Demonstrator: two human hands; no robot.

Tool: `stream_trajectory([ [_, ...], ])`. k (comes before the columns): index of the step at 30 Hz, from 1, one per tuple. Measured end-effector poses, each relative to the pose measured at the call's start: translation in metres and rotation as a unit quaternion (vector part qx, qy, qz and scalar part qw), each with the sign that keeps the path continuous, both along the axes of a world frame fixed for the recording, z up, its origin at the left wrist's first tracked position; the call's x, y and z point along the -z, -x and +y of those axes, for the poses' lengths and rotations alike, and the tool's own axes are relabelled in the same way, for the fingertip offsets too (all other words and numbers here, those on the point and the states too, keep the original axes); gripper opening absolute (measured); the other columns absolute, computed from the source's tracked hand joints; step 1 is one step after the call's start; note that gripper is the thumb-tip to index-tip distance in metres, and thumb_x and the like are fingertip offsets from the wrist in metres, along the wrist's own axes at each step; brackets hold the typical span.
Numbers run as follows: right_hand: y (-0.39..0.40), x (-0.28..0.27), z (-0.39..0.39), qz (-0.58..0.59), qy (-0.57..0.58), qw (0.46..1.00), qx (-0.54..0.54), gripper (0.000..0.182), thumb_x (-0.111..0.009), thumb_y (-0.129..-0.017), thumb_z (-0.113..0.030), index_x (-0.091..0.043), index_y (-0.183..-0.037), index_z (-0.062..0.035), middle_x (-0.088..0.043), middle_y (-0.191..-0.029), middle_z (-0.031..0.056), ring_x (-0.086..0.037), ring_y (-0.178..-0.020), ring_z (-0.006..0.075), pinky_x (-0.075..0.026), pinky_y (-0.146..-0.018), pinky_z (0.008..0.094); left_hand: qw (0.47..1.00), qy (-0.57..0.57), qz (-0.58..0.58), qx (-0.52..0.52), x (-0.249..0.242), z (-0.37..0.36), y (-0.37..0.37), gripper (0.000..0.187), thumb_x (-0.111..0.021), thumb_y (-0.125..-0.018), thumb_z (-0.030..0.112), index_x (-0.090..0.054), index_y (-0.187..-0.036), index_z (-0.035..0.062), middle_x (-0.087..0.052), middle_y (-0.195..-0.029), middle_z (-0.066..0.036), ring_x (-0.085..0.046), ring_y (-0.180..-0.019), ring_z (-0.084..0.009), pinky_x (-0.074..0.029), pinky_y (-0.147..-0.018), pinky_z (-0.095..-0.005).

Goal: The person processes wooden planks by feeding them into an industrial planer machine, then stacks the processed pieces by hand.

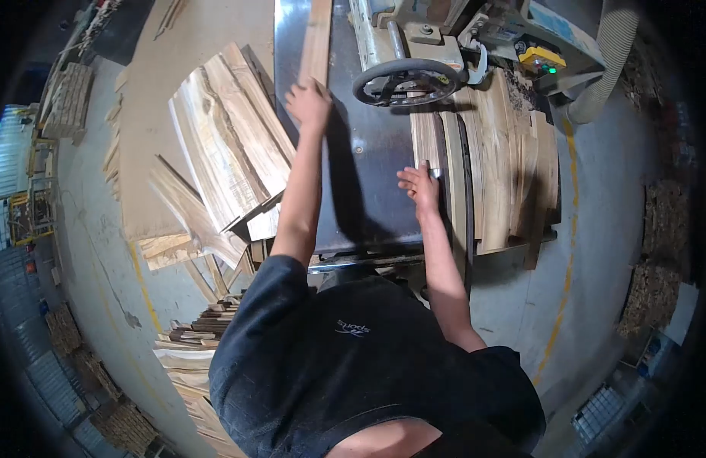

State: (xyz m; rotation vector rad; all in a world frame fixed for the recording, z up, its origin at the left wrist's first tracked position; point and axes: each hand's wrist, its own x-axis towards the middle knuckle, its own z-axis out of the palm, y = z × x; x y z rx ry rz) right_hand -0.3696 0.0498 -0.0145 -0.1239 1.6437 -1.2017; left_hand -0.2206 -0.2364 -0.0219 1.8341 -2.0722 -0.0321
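Observation:
My left hand [309, 105] is stretched forward over the left side of the dark metal machine table [368, 153], at the near end of a long wooden board [316, 49]. Its fingers are spread, and whether they touch the board cannot be made out. My right hand [419, 187] is near the table's right side, fingers apart and holding nothing, beside the near end of a pale wooden strip [425, 137]. Ahead of my right hand a black handwheel [408, 82] sits on the machine.
Stacked boards [231, 141] lie left of the table, and more planks [494, 168] lie on its right. A yellow control box [541, 59] and a ribbed hose [609, 65] are at upper right. Wood pieces [196, 336] are piled at lower left.

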Motion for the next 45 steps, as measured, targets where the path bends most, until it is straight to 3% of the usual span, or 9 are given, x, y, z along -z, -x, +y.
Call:
stream_trajectory([
  [5,-0.036,-0.005,0.026,-0.022,0.138,0.99,-0.032,0.053,-0.051,-0.097,-0.047,-0.052,-0.131,-0.0058,-0.065,-0.118,0.0088,-0.064,-0.094,0.0141,-0.047,-0.073,0.0258,0.909,-0.12,0.374,0.141,-0.013,0.141,-0.015,0.042,-0.057,-0.087,0.035,-0.064,-0.115,0.0043,-0.066,-0.104,-0.017,-0.063,-0.091,-0.0326,-0.05,-0.083,-0.0422],
  [8,-0.063,-0.02,0.076,0.053,0.151,0.984,-0.083,0.05,-0.055,-0.095,-0.048,-0.06,-0.118,-0.0042,-0.065,-0.107,0.0013,-0.059,-0.093,0.0099,-0.045,-0.077,0.0257,0.474,-0.45,0.751,0.09,-0.015,0.234,-0.039,0.056,-0.04,-0.098,0.048,-0.059,-0.119,-0.0005,-0.066,-0.108,-0.014,-0.066,-0.093,-0.0263,-0.054,-0.083,-0.0388],
  [10,-0.068,-0.015,0.116,0.04,0.168,0.968,-0.183,0.034,-0.053,-0.099,-0.039,-0.062,-0.101,-0.0068,-0.057,-0.09,-0.0083,-0.051,-0.084,0.0037,-0.042,-0.073,0.0199,0.41,-0.477,0.774,0.071,-0.025,0.294,-0.051,0.069,-0.03,-0.099,0.057,-0.053,-0.126,-0.0022,-0.063,-0.114,-0.015,-0.065,-0.099,-0.0261,-0.053,-0.087,-0.038],
  [14,-0.085,-0.023,0.199,-0.057,0.151,0.972,-0.171,0.05,-0.053,-0.096,-0.049,-0.059,-0.107,-0.0006,-0.061,-0.098,0.0029,-0.06,-0.089,0.0136,-0.052,-0.071,0.029,0.486,-0.477,0.732,0.029,-0.008,0.369,-0.07,0.069,-0.031,-0.099,0.059,-0.051,-0.129,0.0001,-0.064,-0.109,-0.014,-0.064,-0.099,-0.0255,-0.051,-0.091,-0.0368],
  [17,-0.079,-0.02,0.246,-0.052,0.094,0.969,-0.222,0.064,-0.053,-0.093,-0.054,-0.05,-0.121,0.003,-0.064,-0.107,0.0132,-0.067,-0.094,0.0253,-0.054,-0.074,0.0325,0.839,-0.342,0.353,0.235,-0.013,0.397,-0.071,0.05,-0.045,-0.1,0.043,-0.057,-0.125,0.0013,-0.042,-0.137,-0.02,-0.048,-0.119,-0.0266,-0.044,-0.098,-0.0365],
  [20,-0.074,-0.023,0.273,0.134,0.143,0.948,-0.25,0.068,-0.053,-0.093,-0.054,-0.048,-0.122,0.0068,-0.065,-0.105,0.0152,-0.067,-0.092,0.0269,-0.054,-0.073,0.0328,0.896,-0.213,0.26,0.291,-0.017,0.422,-0.055,0.041,-0.053,-0.096,0.038,-0.062,-0.123,0.0077,-0.024,-0.146,-0.035,-0.027,-0.135,-0.0471,-0.024,-0.111,-0.0513],
  [25,-0.055,0.031,0.285,-0.03,0.061,0.928,-0.366,0.082,-0.037,-0.095,-0.064,-0.035,-0.141,0.0036,-0.061,-0.118,0.0172,-0.063,-0.099,0.0235,-0.054,-0.074,0.0363,0.901,-0.226,0.178,0.326,-0.025,0.433,-0.022,0.062,-0.032,-0.103,0.04,-0.018,-0.152,0.0054,-0.008,-0.15,-0.041,-0.013,-0.139,-0.0551,-0.017,-0.112,-0.0558],
  [32,-0.047,0.02,0.253,-0.383,0.142,0.888,-0.213,0.078,-0.033,-0.095,-0.064,-0.037,-0.142,-0.0024,-0.053,-0.131,0.0167,-0.059,-0.111,0.0263,-0.051,-0.087,0.0388,0.9,-0.2,0.227,0.313,-0.013,0.391,0.018,0.062,-0.038,-0.101,0.04,-0.022,-0.152,0.0103,-0.008,-0.15,-0.04,-0.013,-0.139,-0.0566,-0.019,-0.11,-0.0606],
  [45,-0.058,0.048,0.274,-0.344,0.069,0.934,-0.059,0.056,-0.045,-0.099,-0.046,-0.046,-0.133,-0.0023,-0.063,-0.121,0.0157,-0.062,-0.109,0.0254,-0.051,-0.09,0.0344,0.891,-0.131,0.161,0.404,-0.004,0.348,0.0,0.067,-0.05,-0.095,0.048,-0.037,-0.146,0.0071,-0.017,-0.151,-0.035,-0.022,-0.141,-0.0467,-0.023,-0.109,-0.0552],
])
